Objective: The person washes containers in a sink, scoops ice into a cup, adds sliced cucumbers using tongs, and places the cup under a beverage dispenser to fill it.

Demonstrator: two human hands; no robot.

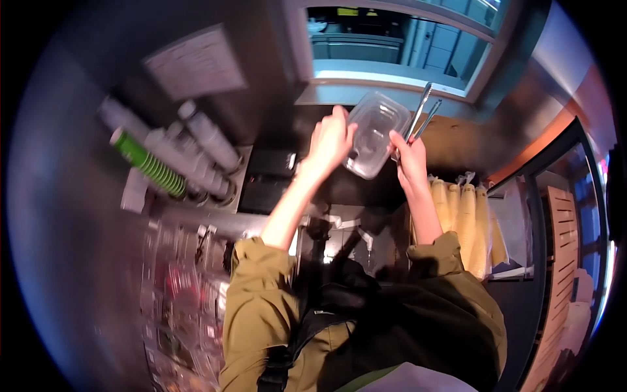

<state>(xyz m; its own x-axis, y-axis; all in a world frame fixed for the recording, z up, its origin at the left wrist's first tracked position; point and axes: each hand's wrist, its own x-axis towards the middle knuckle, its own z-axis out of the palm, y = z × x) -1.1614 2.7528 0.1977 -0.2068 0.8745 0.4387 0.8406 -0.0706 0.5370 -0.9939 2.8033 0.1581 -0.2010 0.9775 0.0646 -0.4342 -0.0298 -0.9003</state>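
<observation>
A clear plastic container (377, 127) with rounded corners is held up in front of me, tilted, and nothing shows inside it. Its left edge is gripped by my left hand (331, 140), whose fingers are curled. My right hand (411, 159) is closed around metal tongs (424, 108), with the two arms pointing up and slightly apart. The right thumb lies at the container's right edge; whether it also presses on the container I cannot tell.
Stacked cups (150, 166), green and pale, lean in holders at left. Below them are clear packages (183, 287). Wrapped yellowish cone stacks (464, 219) stand at right, near a dark-framed cabinet (539, 170). A window opening (392, 81) lies ahead, and a paper sheet (196, 62) hangs on the wall.
</observation>
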